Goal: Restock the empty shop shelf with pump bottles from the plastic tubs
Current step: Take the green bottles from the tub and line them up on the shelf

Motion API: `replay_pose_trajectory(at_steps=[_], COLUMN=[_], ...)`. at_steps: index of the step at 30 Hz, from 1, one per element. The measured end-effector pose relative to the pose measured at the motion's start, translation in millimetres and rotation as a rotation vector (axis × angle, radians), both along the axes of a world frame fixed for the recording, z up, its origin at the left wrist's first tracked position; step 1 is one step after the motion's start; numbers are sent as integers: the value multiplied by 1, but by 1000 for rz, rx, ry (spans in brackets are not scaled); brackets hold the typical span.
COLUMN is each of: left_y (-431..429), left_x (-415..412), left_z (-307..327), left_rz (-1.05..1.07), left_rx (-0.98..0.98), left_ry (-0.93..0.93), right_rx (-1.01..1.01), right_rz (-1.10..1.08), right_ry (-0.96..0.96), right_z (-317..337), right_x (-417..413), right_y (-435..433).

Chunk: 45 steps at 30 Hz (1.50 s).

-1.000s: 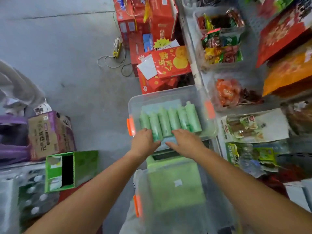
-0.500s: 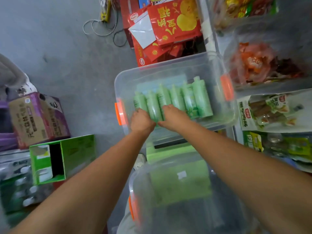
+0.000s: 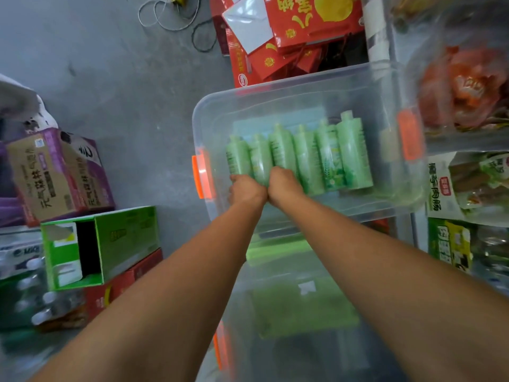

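Green plastic comes first: we count six bottles [image 3: 303, 158] lying flat, side by side in one row, caps pointing away from us. They lie on the floor of a clear tub [image 3: 303, 75] with two orange latches, one on its left wall [image 3: 202, 175] and one on its right [image 3: 409, 133].

Both hands reach into that tub at the near ends of the bottles. Our left hand [image 3: 246, 190] sits on the base of the leftmost bottle, and our right hand [image 3: 285, 184] on the base of the third. The second bottle shows in the narrow gap between them. We see only the backs of the hands. The fingers of each curl down over the bottle ends, close together, with their tips hidden, so we cannot tell how firmly they grip.

A second clear tub [image 3: 371, 354] stands nearer to us under our forearms, blurred, with pale green contents and one orange latch [image 3: 220, 346] showing.

Around the two tubs we see:
- beyond the far tub, red cartons [image 3: 289, 37], and to their left a white cable [image 3: 165, 15] coiled on the grey floor [image 3: 110, 78]
- at left, a purple and brown carton [image 3: 55, 175] and an open green box [image 3: 124, 238]
- at right, bagged snacks [image 3: 468, 86]
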<state>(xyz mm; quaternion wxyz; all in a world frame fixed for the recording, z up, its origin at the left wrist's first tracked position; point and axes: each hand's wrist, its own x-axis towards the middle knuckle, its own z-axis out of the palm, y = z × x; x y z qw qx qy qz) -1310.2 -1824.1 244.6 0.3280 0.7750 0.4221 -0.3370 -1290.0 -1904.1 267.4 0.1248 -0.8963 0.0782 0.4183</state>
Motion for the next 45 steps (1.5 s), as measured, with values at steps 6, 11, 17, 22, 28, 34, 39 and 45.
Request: replay_pose_trajectory(at_steps=[6,11,17,22,28,34,39,45], left_y=[8,2,3,4,3,7,8,10], left_x=[16,2,6,4,4,3,4,4], left_z=[-16,-42,-33,-38,-38,-43,-43,-12], left_rz=[89,73,94,137,146,83,68,216], left_rx=[-106,-64,-65,-100,-107,-75,-78,-276], left_ry=[34,27,15,6,-7,-26,-28,-2], right_rx=[134,35,53,67,148,131,192,278], right_rz=[-264,-401,-322,-290,-298,-250,-373,-519], right_ry=[148,48,81,118,235,237,268,258], right_z=[-16,-46,-38,-38,-30,-28,-26,8], right_x=[12,7,12,11,17,14,13,12], right_y=[8,5,2,-1,-11,-14,-17,-28])
